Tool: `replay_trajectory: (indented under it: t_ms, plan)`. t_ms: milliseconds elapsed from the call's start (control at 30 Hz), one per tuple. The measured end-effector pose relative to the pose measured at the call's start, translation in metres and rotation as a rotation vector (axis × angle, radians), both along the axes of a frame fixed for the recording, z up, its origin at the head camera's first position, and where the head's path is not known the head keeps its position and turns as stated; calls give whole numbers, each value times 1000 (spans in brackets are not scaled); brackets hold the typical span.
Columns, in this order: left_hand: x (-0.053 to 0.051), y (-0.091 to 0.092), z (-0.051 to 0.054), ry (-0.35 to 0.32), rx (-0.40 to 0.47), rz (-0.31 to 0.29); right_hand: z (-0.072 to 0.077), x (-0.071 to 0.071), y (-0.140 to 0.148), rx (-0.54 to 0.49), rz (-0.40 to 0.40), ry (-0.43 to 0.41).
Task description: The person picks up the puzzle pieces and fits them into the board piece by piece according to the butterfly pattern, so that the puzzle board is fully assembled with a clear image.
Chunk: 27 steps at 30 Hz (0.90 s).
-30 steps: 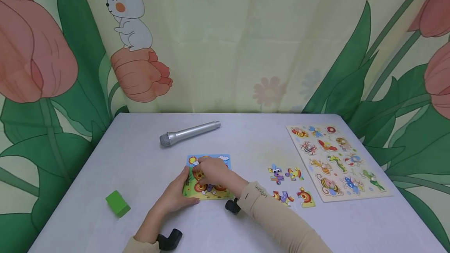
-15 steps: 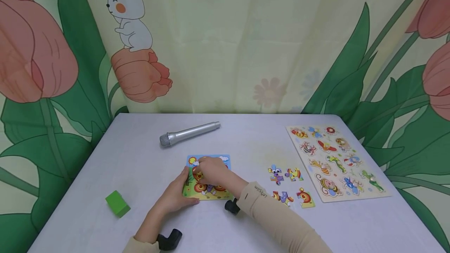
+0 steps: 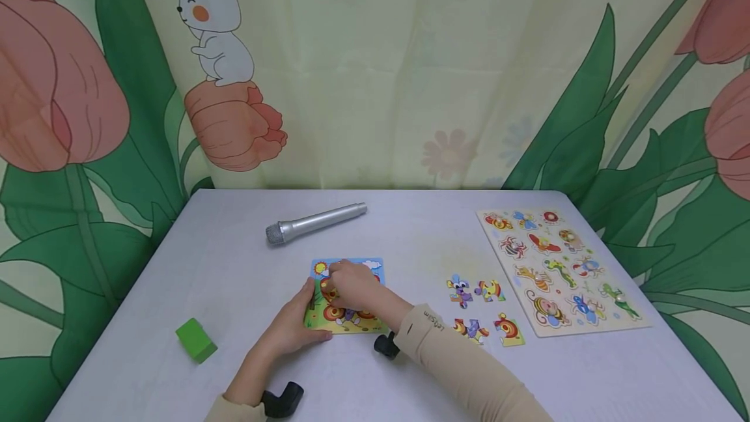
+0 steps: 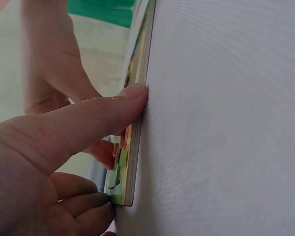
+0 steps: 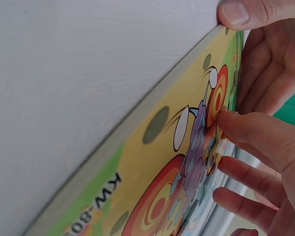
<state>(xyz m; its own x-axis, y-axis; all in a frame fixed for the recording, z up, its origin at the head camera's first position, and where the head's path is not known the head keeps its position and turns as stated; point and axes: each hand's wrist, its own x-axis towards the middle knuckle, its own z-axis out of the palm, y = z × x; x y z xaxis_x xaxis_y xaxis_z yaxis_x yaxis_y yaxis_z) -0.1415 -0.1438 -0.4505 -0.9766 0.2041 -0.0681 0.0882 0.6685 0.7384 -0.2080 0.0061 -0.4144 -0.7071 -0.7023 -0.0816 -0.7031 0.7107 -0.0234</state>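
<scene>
A small puzzle board (image 3: 351, 327) with a printed snail scene lies flat on the white table. The left hand (image 3: 293, 321) grips it at the left, its thumb (image 4: 132, 96) on the near edge and its fingers by the left side. Over the upper middle of the board is the right hand (image 3: 355, 285); its thumb (image 5: 231, 123) and index finger pinch at a puzzle piece, mostly hidden by the fingers. A piece edge (image 4: 117, 177) stands slightly raised near the board's left end. Several loose puzzle pieces (image 3: 510, 329) lie right of the right forearm.
A silver microphone (image 3: 319, 220) lies behind the puzzle board. At the left is a green block (image 3: 196, 340). A large insect puzzle board (image 3: 609, 321) rests at the right. Black wrist mounts (image 3: 284, 400) are at both wrists; a printed curtain (image 3: 363, 83) hangs behind the table.
</scene>
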Motion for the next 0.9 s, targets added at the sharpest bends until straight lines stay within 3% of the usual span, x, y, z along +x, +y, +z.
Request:
replay_trajectory:
  t_ms: [700, 900]
  plan:
    - [0, 1, 1, -23, -1, 13, 0, 0, -4, -55, -52, -27]
    - [1, 1, 2, -21, -1, 15, 1, 1, -4, 7, -29, 21]
